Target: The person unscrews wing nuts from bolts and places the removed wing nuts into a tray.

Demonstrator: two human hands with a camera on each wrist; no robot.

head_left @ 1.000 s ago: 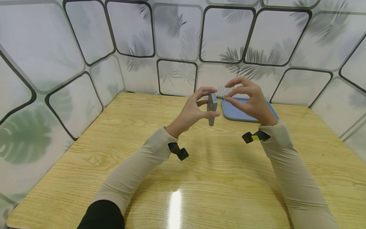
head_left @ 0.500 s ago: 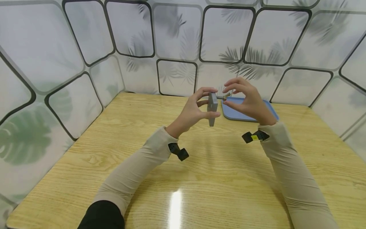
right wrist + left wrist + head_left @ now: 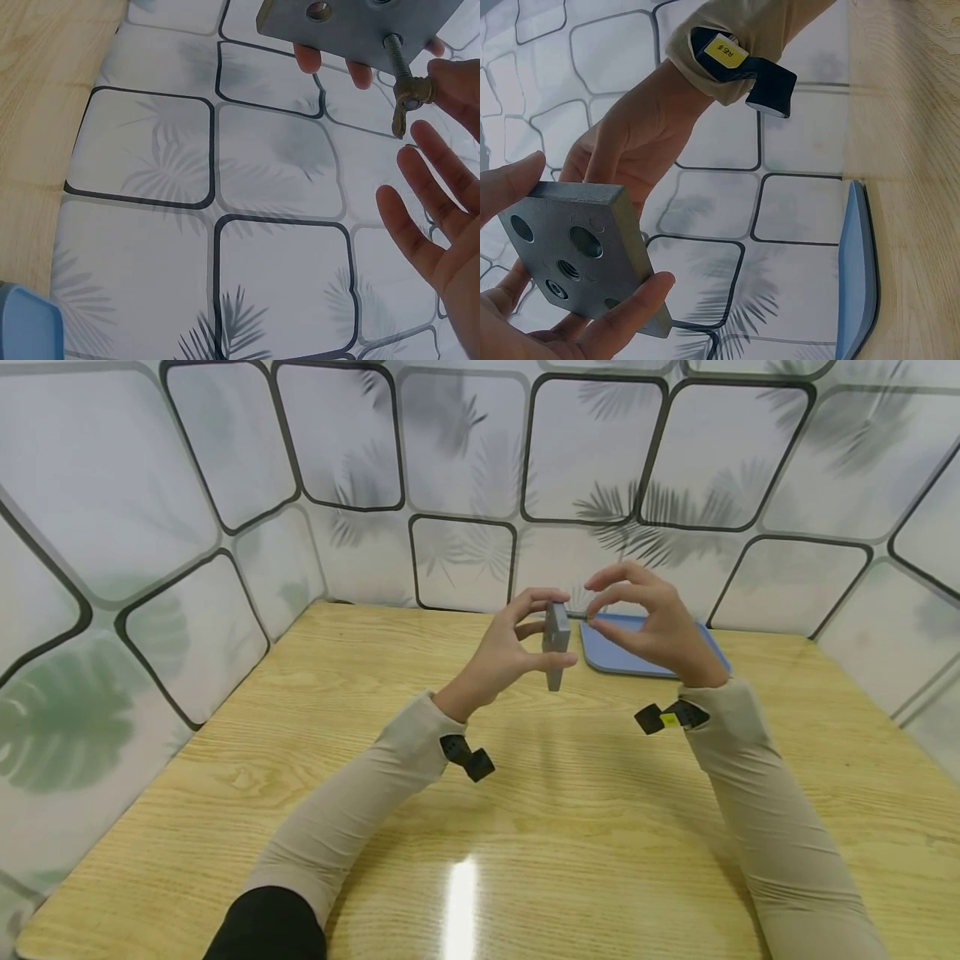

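Observation:
My left hand (image 3: 498, 658) holds a thick grey metal block (image 3: 556, 639) on edge above the table, thumb on the near edge and fingers on the far one. Several round holes pierce the block's face in the left wrist view. From its right side sticks a wing bolt (image 3: 400, 64) with a grey threaded shank and brass-coloured wings. Thumb and index finger of my right hand (image 3: 651, 620) pinch its winged end in the head view. In the right wrist view the thumb lies against one wing, with the other fingers spread below. The left wrist view hides the bolt's wings behind the block.
A blue tray (image 3: 622, 664) lies on the wooden table (image 3: 420, 843) at the back right, partly behind my right hand. Patterned wall panels (image 3: 465, 443) rise behind the table and along its sides.
The wings stood out between the parted right fingers half a second ago; now thumb and index finger come together over them. My left hand and the block have stayed in place.

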